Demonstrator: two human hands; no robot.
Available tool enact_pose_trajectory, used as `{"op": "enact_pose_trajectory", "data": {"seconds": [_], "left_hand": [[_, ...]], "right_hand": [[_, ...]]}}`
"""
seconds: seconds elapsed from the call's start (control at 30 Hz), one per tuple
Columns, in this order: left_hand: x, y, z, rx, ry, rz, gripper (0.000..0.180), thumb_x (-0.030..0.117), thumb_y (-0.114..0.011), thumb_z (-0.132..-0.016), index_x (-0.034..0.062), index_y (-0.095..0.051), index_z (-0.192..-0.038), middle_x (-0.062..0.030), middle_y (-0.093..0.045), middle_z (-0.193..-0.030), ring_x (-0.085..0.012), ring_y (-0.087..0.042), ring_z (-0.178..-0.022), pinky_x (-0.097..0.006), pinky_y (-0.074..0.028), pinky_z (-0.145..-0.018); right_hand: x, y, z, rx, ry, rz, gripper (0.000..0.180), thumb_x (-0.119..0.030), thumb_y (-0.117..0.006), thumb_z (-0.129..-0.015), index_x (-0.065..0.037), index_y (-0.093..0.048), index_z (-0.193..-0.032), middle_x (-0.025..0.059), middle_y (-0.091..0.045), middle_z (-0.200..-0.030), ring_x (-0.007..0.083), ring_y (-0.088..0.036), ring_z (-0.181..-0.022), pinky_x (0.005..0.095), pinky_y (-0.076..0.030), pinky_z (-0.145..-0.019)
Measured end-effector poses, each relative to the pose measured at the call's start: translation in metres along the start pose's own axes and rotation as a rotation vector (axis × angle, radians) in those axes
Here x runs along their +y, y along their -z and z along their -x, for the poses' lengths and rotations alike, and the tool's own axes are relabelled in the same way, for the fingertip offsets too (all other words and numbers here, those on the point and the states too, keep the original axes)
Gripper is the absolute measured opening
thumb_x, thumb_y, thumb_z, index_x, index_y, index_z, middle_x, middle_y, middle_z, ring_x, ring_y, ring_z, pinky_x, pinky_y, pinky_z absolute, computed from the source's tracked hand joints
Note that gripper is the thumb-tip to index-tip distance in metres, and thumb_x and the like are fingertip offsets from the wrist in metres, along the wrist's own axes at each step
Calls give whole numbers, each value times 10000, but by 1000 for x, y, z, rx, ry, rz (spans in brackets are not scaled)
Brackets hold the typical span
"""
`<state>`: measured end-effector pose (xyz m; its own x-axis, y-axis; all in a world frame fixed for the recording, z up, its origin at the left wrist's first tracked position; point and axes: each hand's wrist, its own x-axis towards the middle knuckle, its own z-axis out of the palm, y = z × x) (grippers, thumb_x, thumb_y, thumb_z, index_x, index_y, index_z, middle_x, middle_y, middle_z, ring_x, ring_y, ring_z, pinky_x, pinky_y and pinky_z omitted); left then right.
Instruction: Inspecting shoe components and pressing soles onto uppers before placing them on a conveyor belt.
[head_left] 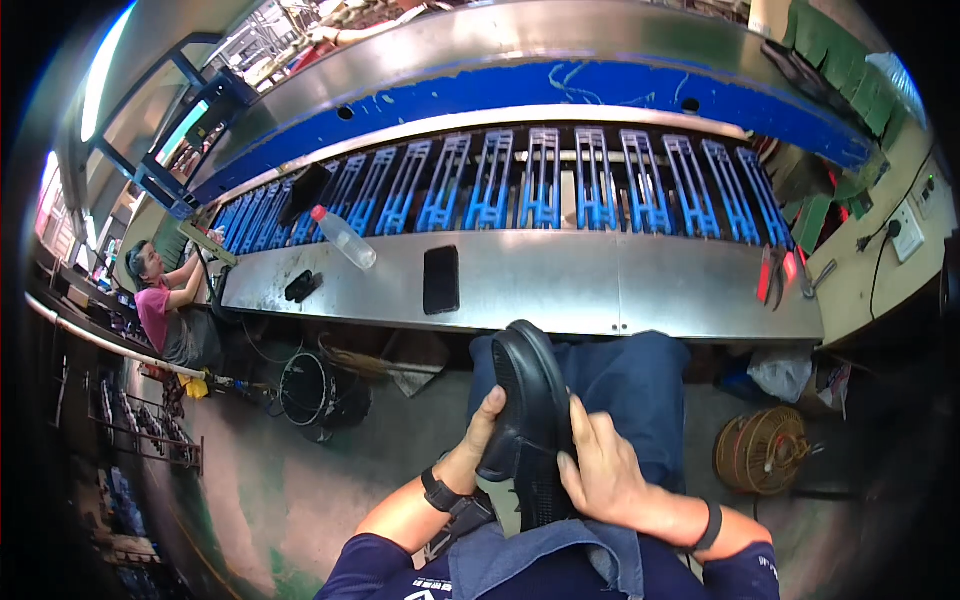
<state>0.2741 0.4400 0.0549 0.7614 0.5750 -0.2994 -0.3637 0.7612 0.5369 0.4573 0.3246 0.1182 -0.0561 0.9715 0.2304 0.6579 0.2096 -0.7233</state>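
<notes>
A black shoe [545,395] is held upright in front of my lap, its toe pointing away from me and its thick ribbed sole turned to the left. My left hand [470,445] is closed on the sole side, the thumb lying along it and the other fingers hidden behind. On the opposite side my right hand [608,475] presses its thumb and fingertips against the upper. Below the hands, the back part of the shoe rests close to my apron [545,555].
Ahead runs a metal bench ledge [560,280] with a phone [441,280], a plastic bottle [345,240], a small black object [303,286] and pliers [776,278]. Behind it stand blue racks [543,180]. A bucket [308,390], a round basket [762,450] and a co-worker [170,310] are nearby.
</notes>
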Motion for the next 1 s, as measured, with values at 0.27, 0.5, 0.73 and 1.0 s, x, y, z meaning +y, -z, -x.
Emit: {"op": "enact_pose_trajectory", "data": {"seconds": [0.27, 0.5, 0.73, 1.0], "left_hand": [[12, -29, -54, 225, -44, -66, 340, 322, -558, -1061, 23, -650, -1196, -107, -711, -1134, -211, -690, -1037, -370, -565, -926], [12, 11, 6, 219, -490, -1176, 410, 320, -548, -1069, -38, -636, -1250, -81, -674, -1088, -143, -680, -849, -279, -542, -721], [9, -2, -140, 219, -105, -412, 495, 380, -433, -1109, -48, -668, -1194, -134, -727, -1096, -183, -683, -982, -320, -544, -893], [42, -9, -96, -118, -92, -836, 181, 216, -641, -1029, 37, -674, -1035, -4, -683, -1021, -97, -619, -863, -287, -516, -799]], "right_hand": [[41, 6, 11, 164, 658, 168, 716, -35, -710, -692, -192, -588, -1379, 209, -437, -1476, 433, -496, -1310, 554, -443, -1054], [10, 48, -45, 205, 92, -298, 680, -107, -785, -818, -63, -489, -1429, 186, -564, -1397, 371, -548, -1308, 440, -436, -1102], [137, 3, -91, 140, -717, -1035, 405, -346, -553, -1074, 18, -718, -1139, 115, -719, -1095, 190, -639, -1014, 325, -498, -924], [120, 28, -84, -216, -356, -639, 207, -249, -634, -1011, -54, -702, -992, 35, -663, -857, 151, -613, -832, 322, -489, -723]]}}
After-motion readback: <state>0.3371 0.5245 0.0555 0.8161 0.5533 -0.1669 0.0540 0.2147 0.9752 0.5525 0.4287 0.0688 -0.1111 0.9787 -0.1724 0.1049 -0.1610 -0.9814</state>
